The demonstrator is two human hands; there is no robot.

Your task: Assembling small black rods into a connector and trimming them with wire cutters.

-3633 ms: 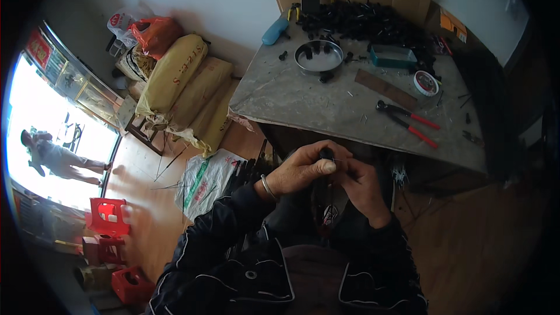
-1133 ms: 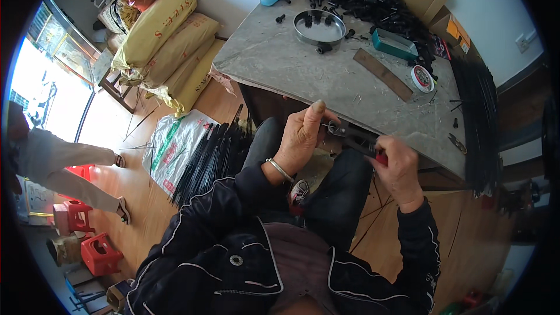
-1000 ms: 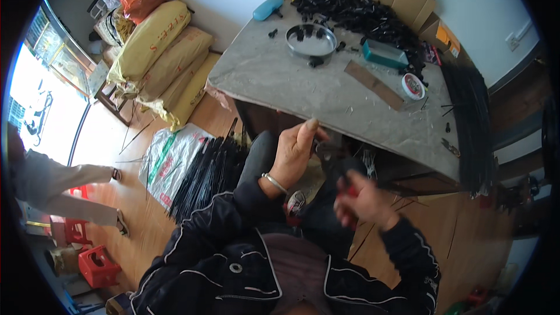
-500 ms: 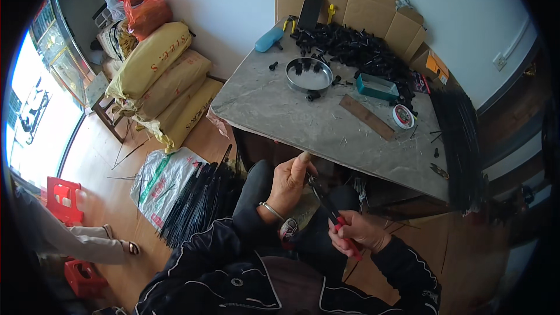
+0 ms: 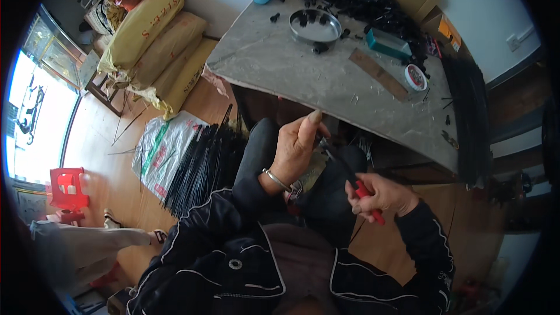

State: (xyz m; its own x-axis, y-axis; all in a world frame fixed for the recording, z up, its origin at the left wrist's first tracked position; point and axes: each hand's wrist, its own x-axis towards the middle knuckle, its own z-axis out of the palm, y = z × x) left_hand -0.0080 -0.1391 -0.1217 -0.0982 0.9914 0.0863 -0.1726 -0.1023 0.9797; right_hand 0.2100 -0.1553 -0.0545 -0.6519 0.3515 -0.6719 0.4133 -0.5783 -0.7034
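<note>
My right hand (image 5: 386, 194) is closed around the red handles of a pair of pliers (image 5: 343, 163). Their dark jaws point up and left to the fingertips of my left hand (image 5: 296, 144). That hand is closed in a pinch, thumb uppermost, in front of the table's near edge. Whatever it grips is mostly hidden behind the thumb and too small to name. A metal bangle (image 5: 276, 179) circles the left wrist. Both hands are above my lap, with the jaw tips at or very near the left fingers.
On the grey table (image 5: 274, 64) are a round metal tray (image 5: 315, 36), a heap of black parts (image 5: 361, 9), a teal box (image 5: 388, 44) and a flat strip (image 5: 378, 74). Black rods (image 5: 204, 166) lie left of my knee. Stacked sacks (image 5: 140, 29) and a person's legs (image 5: 99, 245) are farther left.
The view has tilted, so the table sits higher in it. Both hands and the pliers appear slightly higher and farther right. The person's legs at the left have come farther into view.
</note>
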